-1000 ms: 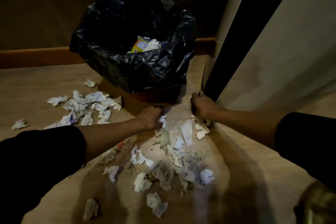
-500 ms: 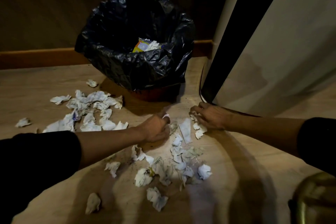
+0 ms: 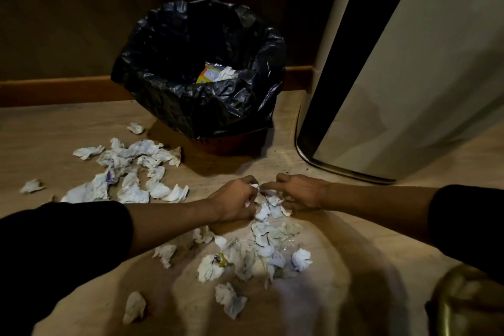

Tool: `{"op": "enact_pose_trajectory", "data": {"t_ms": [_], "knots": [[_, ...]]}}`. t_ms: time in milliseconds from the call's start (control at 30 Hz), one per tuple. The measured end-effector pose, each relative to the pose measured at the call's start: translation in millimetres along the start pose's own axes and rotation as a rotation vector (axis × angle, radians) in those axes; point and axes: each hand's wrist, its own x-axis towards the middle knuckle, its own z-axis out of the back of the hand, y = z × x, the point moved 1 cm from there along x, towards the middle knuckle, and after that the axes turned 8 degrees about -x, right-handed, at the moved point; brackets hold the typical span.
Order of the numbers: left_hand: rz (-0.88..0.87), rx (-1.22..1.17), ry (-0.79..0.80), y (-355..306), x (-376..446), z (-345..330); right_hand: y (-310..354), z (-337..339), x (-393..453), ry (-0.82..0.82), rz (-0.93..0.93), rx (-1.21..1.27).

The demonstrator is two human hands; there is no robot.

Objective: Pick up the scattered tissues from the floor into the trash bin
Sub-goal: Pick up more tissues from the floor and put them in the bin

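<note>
A trash bin point(image 3: 234, 144) lined with a black bag point(image 3: 201, 106) stands on the wooden floor at the back; a tissue and a yellow wrapper point(image 3: 215, 75) lie inside. Crumpled white tissues lie in two heaps: one at the left point(image 3: 131, 169), one in front of me point(image 3: 253, 251). My left hand point(image 3: 234, 200) is curled around white tissues at the top of the near heap. My right hand point(image 3: 297, 194) lies low on the floor opposite, fingers pressing tissues point(image 3: 274, 206) toward the left hand. The fingertips of both hands almost meet.
A tall grey appliance with a dark edge point(image 3: 381, 90) stands at the right, close to the bin. A brown skirting board point(image 3: 60, 90) runs along the dark wall. A brass-coloured round object point(image 3: 469, 305) sits at the bottom right. Single tissues lie apart at the far left point(image 3: 31, 186) and near bottom point(image 3: 134, 307).
Both hands have drawn back from the bin's foot toward me and come together over the near heap. The left hand has closed on tissues; the right sweeps tissues leftward.
</note>
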Motion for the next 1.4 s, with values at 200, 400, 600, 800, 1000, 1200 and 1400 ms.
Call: {"op": "enact_pose_trajectory", "data": {"t_ms": [200,400,600,800,1000,1200,1400], "knots": [[-0.139,0.0,0.096,-6,-13,-12,11,-1,6,0.045,-0.004,-0.024],[-0.219,0.181,0.342,-19,-17,-21,1,12,-19,0.089,0.002,0.042],[-0.206,0.277,0.344,-15,-12,-26,33,-5,-43,0.201,0.131,0.076],[-0.03,0.152,0.222,-14,-21,2,71,-17,-42,0.244,0.271,-0.115],[-0.014,0.15,0.176,-16,-41,28,76,-1,-24,0.29,0.207,-0.155],[-0.05,0.226,0.066,-29,-51,67,63,59,-19,0.052,0.089,-0.082],[-0.03,0.158,-0.205,-52,-61,128,67,130,-29,-0.245,0.022,0.016]]}}
